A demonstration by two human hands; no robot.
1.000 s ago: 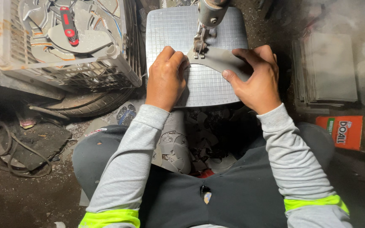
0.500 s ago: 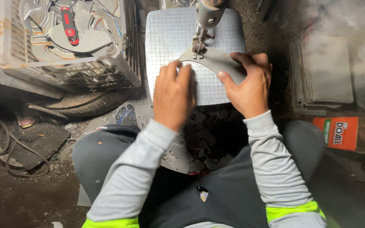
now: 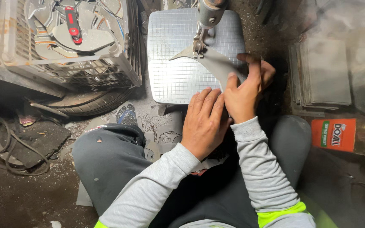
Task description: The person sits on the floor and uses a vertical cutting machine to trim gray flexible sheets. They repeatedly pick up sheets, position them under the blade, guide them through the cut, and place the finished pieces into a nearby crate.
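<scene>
Right hand (image 3: 246,90) grips the grey sheet (image 3: 216,63) at its near edge, fingers curled. Left hand (image 3: 204,122) lies flat, fingers extended, touching the sheet and the table (image 3: 170,63).

Small floor-level cutting workshop, rough and dim.

I see a person seated on bare, gritty ground at a low gridded metal work table (image 3: 172,63) with a machine head (image 3: 208,17) standing over it; a grey sheet piece (image 3: 216,63) lies under the head. Left of the table, a plastic crate (image 3: 64,63) holds cut grey shapes and a red-handled tool (image 3: 73,24), with an old tyre (image 3: 89,103) below it. A stack of flat grey sheets (image 3: 322,74) sits to the right. Offcuts (image 3: 161,135) and loose cables (image 3: 5,143) litter the ground.
</scene>
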